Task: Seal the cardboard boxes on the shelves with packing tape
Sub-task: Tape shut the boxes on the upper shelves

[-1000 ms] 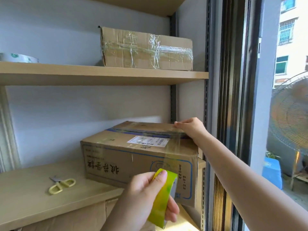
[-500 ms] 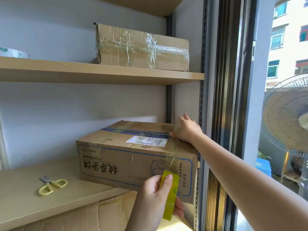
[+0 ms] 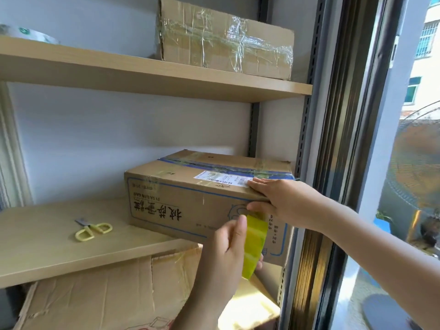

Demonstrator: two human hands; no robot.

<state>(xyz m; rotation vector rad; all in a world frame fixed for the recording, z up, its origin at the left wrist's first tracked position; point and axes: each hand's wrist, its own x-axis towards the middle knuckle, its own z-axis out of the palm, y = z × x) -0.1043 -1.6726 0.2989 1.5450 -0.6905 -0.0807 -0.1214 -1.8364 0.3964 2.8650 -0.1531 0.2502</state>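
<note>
A brown cardboard box (image 3: 181,201) with blue lines and black print sits on the middle shelf (image 3: 47,244), its right end overhanging. My left hand (image 3: 226,248) is closed around a yellow-green tape roll (image 3: 254,244) in front of the box's lower right face. My right hand (image 3: 278,198) lies flat over the box's front top edge, fingers on top and thumb on the front face, pressing clear tape there. A white shipping label (image 3: 221,178) is on the box top beside my fingers.
A second box (image 3: 223,39) wrapped in clear tape stands on the upper shelf (image 3: 142,75). Another tape roll (image 3: 28,34) lies at that shelf's far left. Yellow-handled scissors (image 3: 92,231) lie left of the box. A flattened carton (image 3: 107,296) is below. A window frame (image 3: 338,139) is right.
My right hand slid from the box's far right top corner forward to the front top edge. My left hand with the tape roll rose closer to the box face.
</note>
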